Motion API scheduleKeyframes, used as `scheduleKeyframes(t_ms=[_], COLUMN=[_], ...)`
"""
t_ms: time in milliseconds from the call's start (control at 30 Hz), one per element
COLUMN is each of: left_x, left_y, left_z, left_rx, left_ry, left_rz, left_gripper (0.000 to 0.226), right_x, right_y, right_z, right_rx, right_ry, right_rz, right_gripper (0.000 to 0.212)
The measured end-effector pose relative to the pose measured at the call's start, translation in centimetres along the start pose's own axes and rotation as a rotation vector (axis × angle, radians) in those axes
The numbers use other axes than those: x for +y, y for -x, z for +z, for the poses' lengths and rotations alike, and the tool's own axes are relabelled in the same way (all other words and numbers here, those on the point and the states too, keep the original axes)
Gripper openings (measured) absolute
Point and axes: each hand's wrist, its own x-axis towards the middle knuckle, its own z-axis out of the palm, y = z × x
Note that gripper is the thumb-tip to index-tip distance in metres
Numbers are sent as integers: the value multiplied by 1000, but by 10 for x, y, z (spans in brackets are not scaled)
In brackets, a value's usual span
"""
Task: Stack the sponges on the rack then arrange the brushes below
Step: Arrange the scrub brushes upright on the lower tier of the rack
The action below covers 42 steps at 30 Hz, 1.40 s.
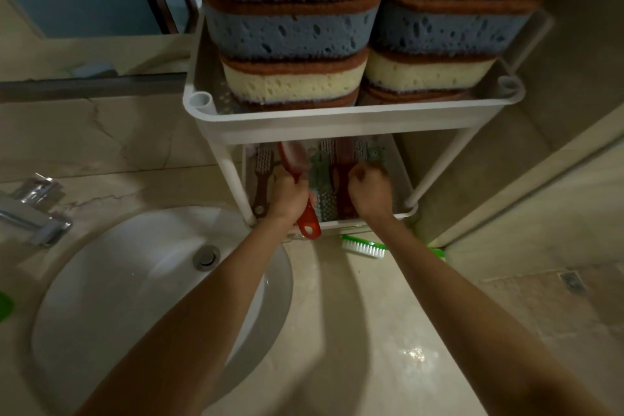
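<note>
Two tall stacks of sponges (293, 34) in pink, blue and cream fill the top tray of a white rack (337, 118). On the lower shelf (400, 186) lie several brushes, among them a brown one (261, 179) at the left and a dark red one (342, 179) in the middle. My left hand (287, 196) is shut on a red-handled brush (309, 223), tilted over the shelf's front, its head blurred. My right hand (369, 192) is closed into a fist over the shelf's right part; what it grips is hidden. A green brush (364, 246) lies on the counter before the rack.
A white round sink (135, 280) with a drain sits at the left, and a chrome tap (33, 213) stands beside it. The marble counter (354, 331) runs under my arms. A wall and a glass partition close in on the right. A mirror edge is behind the rack.
</note>
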Motion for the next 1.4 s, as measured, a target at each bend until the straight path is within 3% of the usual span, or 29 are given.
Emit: scheduleKeyframes(t_ms=[133, 300, 467, 767, 933, 1000, 1167, 1400], left_x=[7, 18, 28, 48, 60, 62, 42, 29], left_y=[7, 11, 14, 1, -7, -12, -31, -27], left_z=[12, 28, 52, 73, 81, 80, 68, 57], left_rx=[-40, -50, -63, -172, -218, -222, -113, -113], left_ry=[110, 202, 243, 320, 392, 326, 60, -116], left_rz=[-45, -106, -136, -186, -219, -207, -112, 8], left_gripper=[25, 28, 14, 27, 21, 11, 33, 23], right_x=[1, 3, 10, 12, 11, 13, 9, 2], right_y=[23, 42, 48, 29, 23, 17, 7, -3], right_z=[-18, -32, -39, -49, -47, -45, -42, -37], right_rx=[-145, -364, -307, -148, -71, -75, -116, -213], right_ry=[-323, -502, -512, -67, 38, 96, 291, 439], right_rz=[58, 102, 110, 151, 86, 74, 35, 49], right_gripper=[16, 10, 22, 26, 24, 21, 29, 35])
